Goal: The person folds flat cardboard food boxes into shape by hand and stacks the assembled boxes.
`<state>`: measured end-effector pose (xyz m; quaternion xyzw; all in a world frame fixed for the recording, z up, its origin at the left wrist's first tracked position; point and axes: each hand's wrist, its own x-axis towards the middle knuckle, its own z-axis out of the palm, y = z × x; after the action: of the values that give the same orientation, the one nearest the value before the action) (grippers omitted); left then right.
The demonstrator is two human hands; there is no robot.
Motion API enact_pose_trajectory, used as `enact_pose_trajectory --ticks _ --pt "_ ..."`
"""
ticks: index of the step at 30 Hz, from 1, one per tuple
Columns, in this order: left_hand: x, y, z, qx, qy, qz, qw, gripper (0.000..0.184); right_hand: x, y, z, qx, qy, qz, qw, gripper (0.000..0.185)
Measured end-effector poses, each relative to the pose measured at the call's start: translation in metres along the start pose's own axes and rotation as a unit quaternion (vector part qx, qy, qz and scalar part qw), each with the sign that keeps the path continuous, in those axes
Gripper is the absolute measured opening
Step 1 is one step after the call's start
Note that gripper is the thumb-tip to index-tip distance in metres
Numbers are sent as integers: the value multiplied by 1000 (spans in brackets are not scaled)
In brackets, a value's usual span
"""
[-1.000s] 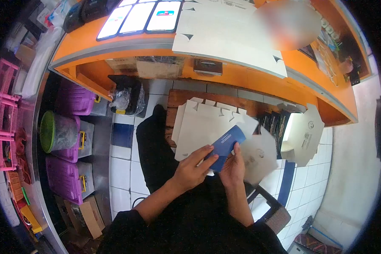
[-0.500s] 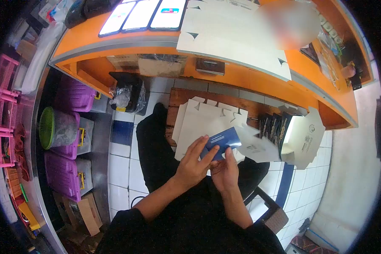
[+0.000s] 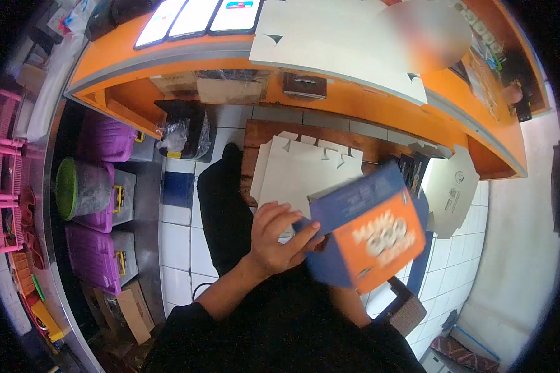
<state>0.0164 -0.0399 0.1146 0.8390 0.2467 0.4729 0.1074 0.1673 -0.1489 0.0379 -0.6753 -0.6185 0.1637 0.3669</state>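
A blue and orange cardboard box [image 3: 379, 239] with white lettering is tilted in front of me, slightly blurred by motion. My left hand [image 3: 277, 239] grips its left edge, thumb toward the box. The box hides my right hand; only the forearm shows below it. Flat white die-cut box blanks [image 3: 305, 171] lie in a stack just beyond, on a brown wooden bench [image 3: 252, 140].
An orange counter [image 3: 115, 65] runs across the top, bearing phones [image 3: 233, 17] and a large white board [image 3: 330, 43]. Right of the bench stand dark printed cartons [image 3: 410, 171] and a white cardboard flap [image 3: 451, 196]. Purple-lidded bins [image 3: 93, 258] line the left.
The piece in my hands has turned from a mostly white inside with a blue flap to its printed blue and orange outside. My right hand has gone behind it.
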Motion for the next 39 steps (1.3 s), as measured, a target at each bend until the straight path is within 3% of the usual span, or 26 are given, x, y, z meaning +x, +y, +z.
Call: enact_pose_trajectory --ticks 1,4,8,10,16,20,22,24,25,26,27,28,30,31,32,35,37,39 --pt "6 6 -6 0 -11 -11 1000 33 0 -8 -6 7 -16 -3 1000 28" --pt "5 5 -1 -68 -54 -19 996 27 -2 -20 -13 8 -31 -6 999 30" --pt "4 16 6 -90 -20 -32 995 26 -2 -19 -7 13 -21 -10 1000 33" --pt "8 28 2 -140 -15 -101 985 28 0 -18 -1 20 -16 -10 1000 34" --pt "-8 -3 16 -81 -35 -10 996 31 8 -17 13 34 -13 -18 999 39" --pt "-4 -10 19 -95 -65 -44 992 34 11 -23 9 35 -5 -34 999 42" --pt "-4 -5 25 -239 11 -332 912 50 16 -32 -2 34 2 -44 998 43" --pt "-18 -21 26 -391 -47 -483 782 54 30 -51 -32 22 17 -44 999 44" --pt "-27 -30 30 -397 -52 -481 780 54 34 -58 -45 -5 -82 -26 996 49" --pt "-38 -39 32 -414 -34 -538 733 56 34 -60 -51 -26 -187 -9 982 54" --pt "-41 -39 29 -418 -23 -572 705 56 28 -55 -53 -137 -151 -66 977 49" --pt "-39 -36 24 -421 -9 -605 676 57 20 -50 -58 -131 -160 -65 976 49" --pt "-30 -30 18 -423 -91 -560 706 62 2 -35 -74 -251 -181 -53 949 38" --pt "-34 -28 21 -471 -93 -506 717 69 -2 -25 -83 -262 -108 -78 956 32" --pt "-36 -22 25 -495 -104 -540 673 76 -5 -14 -94 -272 -35 -102 956 27" --pt "-44 -18 31 -554 -103 -526 637 70 -8 18 -145 -410 48 -40 910 21" --pt "-41 -18 33 -515 -140 -512 673 58 4 39 -180 -469 111 -5 876 23" --pt "-33 -16 32 -508 -145 -528 665 54 16 61 -206 -502 165 18 849 26"
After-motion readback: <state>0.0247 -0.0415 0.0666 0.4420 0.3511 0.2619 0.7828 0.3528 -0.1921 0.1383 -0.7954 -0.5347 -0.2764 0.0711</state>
